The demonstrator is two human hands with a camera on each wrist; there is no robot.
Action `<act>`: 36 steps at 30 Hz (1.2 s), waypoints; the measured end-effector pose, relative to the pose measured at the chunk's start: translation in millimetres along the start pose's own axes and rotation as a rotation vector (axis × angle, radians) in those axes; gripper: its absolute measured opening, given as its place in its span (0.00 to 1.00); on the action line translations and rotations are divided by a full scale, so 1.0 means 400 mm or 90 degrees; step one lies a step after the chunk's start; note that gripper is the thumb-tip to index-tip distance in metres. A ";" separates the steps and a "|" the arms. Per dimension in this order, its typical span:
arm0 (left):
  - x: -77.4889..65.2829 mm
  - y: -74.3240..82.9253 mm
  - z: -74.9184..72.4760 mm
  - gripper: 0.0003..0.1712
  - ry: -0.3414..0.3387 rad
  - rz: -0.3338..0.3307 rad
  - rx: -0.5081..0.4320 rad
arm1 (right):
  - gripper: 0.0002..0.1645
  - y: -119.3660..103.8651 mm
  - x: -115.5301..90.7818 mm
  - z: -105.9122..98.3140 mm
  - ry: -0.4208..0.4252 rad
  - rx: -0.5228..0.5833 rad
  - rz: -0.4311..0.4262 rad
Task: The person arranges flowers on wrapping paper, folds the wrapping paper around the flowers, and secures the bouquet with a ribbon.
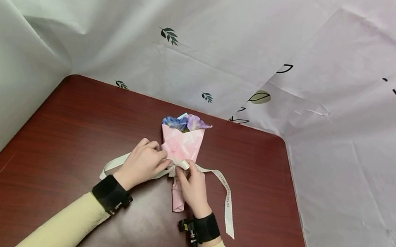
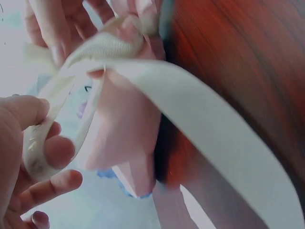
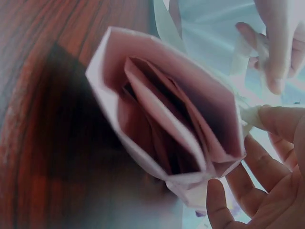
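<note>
A small bouquet in pink wrapping paper lies on the table, with blue and lilac flowers showing at its far end. A cream ribbon with printed lettering goes around its narrow waist. My left hand, left of the waist, pinches a loop of ribbon between thumb and fingers, as the left wrist view shows. From the right, my right hand pinches the ribbon at the waist. The folded pink handle points toward me; its hollow paper end fills the right wrist view.
The dark red wooden table has rounded far corners. White sheeting with leaf prints hangs behind it and at both sides. One ribbon tail trails over the tabletop at right; another length curves out at left.
</note>
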State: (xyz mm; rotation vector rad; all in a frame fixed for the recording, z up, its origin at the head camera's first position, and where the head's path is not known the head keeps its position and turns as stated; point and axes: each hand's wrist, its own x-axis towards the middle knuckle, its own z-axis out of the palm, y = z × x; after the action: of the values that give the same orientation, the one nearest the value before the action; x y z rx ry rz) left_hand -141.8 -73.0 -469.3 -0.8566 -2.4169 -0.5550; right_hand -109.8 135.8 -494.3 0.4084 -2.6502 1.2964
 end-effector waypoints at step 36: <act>0.012 -0.141 -0.325 0.22 0.118 -0.167 0.139 | 0.07 0.032 0.014 -0.014 0.003 0.030 0.077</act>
State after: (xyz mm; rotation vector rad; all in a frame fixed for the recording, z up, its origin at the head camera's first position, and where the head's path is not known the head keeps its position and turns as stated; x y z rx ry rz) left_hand -140.0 -179.5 -375.9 -0.3822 -2.3761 -0.4329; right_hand -119.0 146.8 -499.0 0.2554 -2.6821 1.3951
